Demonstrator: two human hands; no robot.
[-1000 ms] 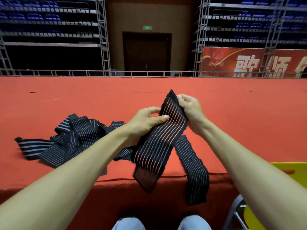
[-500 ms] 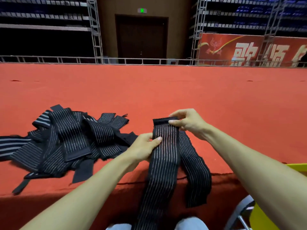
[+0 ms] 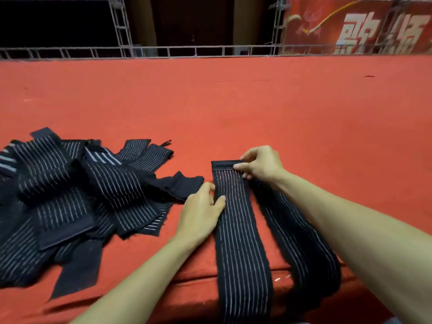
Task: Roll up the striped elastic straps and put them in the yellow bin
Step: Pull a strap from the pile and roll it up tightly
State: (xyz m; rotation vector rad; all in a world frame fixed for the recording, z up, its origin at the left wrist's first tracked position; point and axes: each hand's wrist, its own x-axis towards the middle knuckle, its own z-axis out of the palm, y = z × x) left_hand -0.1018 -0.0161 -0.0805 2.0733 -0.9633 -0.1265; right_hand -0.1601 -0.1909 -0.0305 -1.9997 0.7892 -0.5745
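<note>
Right hand (image 3: 259,163) pinches far end of black white-striped elastic strap (image 3: 238,230); left hand (image 3: 201,211), fingers relaxed, presses its edge.

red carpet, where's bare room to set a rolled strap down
Widest free patch: the red carpet beyond the flat strap, out to the metal railing. Also bare right of the right hand. Crowded: the strap pile at left, and the narrow gap between it and the flat strap, where the left hand rests.
</note>
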